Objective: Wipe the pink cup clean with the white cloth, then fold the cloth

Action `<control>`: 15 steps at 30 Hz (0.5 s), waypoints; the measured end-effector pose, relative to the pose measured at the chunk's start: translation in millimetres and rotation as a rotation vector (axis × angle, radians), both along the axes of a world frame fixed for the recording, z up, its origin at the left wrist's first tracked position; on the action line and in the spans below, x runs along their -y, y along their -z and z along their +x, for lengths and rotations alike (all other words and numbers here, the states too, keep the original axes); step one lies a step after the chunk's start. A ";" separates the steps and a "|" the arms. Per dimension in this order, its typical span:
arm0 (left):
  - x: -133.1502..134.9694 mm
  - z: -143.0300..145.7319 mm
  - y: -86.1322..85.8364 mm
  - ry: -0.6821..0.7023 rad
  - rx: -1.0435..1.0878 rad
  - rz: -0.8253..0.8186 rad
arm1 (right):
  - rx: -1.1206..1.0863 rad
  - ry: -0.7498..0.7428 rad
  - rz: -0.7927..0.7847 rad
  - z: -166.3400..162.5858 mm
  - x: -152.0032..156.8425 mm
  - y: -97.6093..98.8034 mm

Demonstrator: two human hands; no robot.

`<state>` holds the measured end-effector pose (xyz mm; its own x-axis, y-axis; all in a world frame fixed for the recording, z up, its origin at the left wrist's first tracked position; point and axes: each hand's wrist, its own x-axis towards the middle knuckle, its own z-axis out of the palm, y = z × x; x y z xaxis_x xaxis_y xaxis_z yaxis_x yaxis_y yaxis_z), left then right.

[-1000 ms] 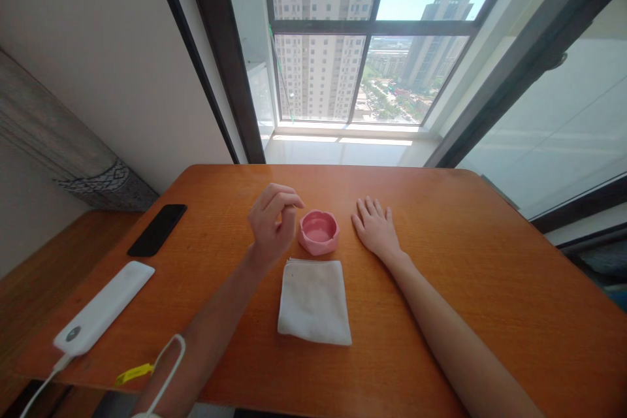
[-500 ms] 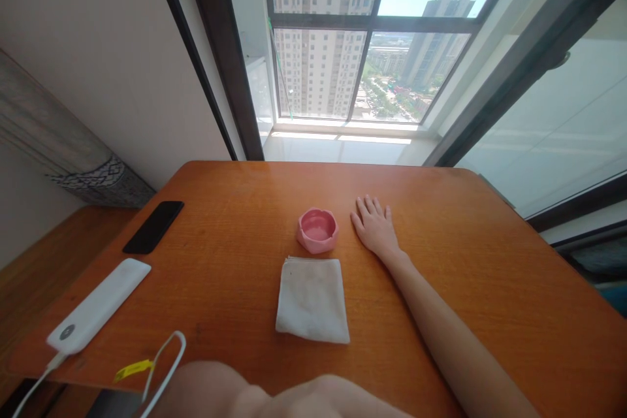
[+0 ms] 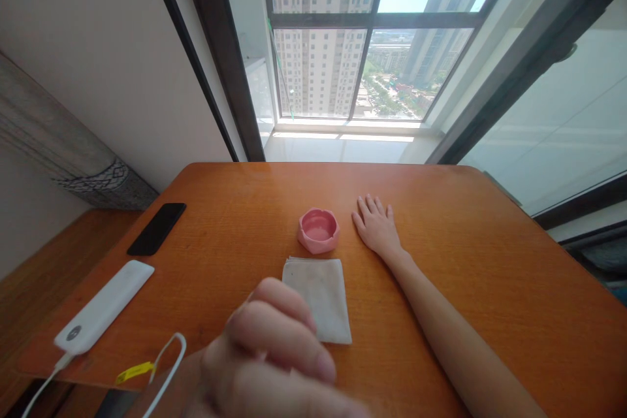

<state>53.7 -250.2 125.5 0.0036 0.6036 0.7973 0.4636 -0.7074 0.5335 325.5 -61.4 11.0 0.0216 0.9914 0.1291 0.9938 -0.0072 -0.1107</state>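
Sunlit windows rise behind an orange wooden table [image 3: 490, 287]. On it the right hand [image 3: 376, 228] lies flat, fingers spread, holding nothing, just beside a pink dish [image 3: 318, 230]. A folded white cloth [image 3: 321, 294] lies near the dish's front (its lower left corner hidden). The left hand [image 3: 264, 366] looms blurred close to the camera, fingers curled; whether it holds anything cannot be told.
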 end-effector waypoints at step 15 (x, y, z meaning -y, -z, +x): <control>-191.5 -41.1 92.2 -0.106 -0.641 -0.695 | -0.002 0.004 0.026 -2.5 0.0 -4.9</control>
